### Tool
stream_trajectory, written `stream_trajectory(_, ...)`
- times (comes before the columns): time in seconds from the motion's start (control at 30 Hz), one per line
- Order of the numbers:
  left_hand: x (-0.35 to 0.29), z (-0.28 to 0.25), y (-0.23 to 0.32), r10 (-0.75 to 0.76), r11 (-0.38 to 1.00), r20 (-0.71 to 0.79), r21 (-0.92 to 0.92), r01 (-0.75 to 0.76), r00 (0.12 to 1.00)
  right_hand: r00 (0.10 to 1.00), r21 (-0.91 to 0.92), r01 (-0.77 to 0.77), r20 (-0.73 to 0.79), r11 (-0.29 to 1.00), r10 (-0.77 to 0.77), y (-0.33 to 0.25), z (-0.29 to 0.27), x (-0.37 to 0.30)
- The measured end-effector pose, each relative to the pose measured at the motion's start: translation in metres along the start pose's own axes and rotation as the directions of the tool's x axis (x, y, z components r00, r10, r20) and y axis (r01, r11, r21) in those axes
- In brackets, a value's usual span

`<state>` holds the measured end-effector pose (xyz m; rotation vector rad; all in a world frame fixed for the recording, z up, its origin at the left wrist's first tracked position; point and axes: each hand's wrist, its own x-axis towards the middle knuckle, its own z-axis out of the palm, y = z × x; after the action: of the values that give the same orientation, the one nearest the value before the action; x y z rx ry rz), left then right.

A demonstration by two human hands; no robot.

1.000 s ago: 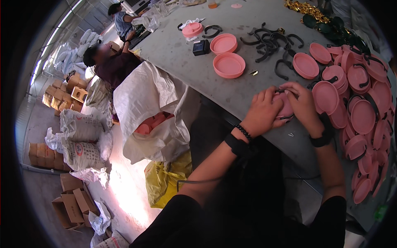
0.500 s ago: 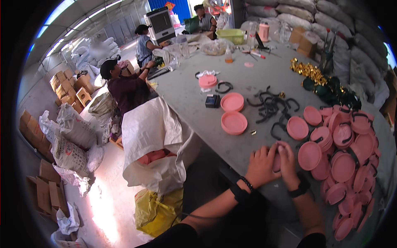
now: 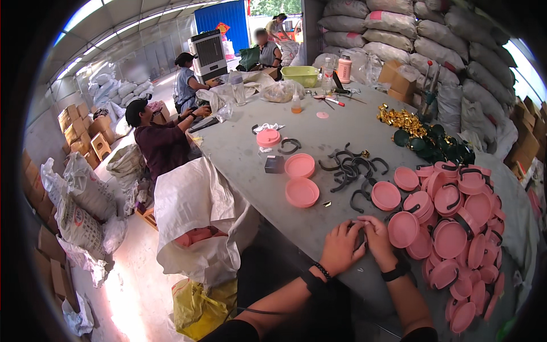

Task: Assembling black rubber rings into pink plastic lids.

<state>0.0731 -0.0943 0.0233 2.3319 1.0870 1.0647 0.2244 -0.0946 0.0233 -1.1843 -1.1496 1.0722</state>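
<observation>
My left hand (image 3: 342,249) and my right hand (image 3: 378,242) meet over the near edge of the grey table (image 3: 256,171). Their fingers are closed around a small piece, mostly covered; a dark part of it shows between them, and its kind is unclear. Just right of my right hand lies a heap of round pink lids (image 3: 450,239), several with black strap handles fitted. Beyond my hands is a loose pile of black curved handles (image 3: 348,170). Two pink lids (image 3: 302,192) lie side by side left of that pile, with a small dark box (image 3: 274,164) near them.
Gold metal pieces (image 3: 401,118) and dark green discs (image 3: 427,138) are heaped at the far right. A white sack (image 3: 194,194) with pink pieces inside stands left of the table, above a yellow bag (image 3: 202,305). Co-workers sit along the far left side. Stacked sacks (image 3: 390,37) line the back.
The view has shifted, so the table's things appear further left. My hands remain together, fingers turned slightly; the pink surface that showed between them now gives way to a dark part.
</observation>
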Motion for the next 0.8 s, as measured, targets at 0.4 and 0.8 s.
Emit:
stream_trajectory(0.4,-0.013,0.0,-0.019,-0.025,0.984,-0.017,-0.174,0.022,1.0,0.963,-0.515,0.234,0.003,0.825,-0.271,0.0,0.019,-0.013)
stream_trajectory(0.8,-0.014,-0.009,-0.014,0.051,0.995,0.114,-0.087,-0.042,0.992,0.963,-0.168,0.208,-0.136,0.963,-0.232,0.026,0.008,-0.001)
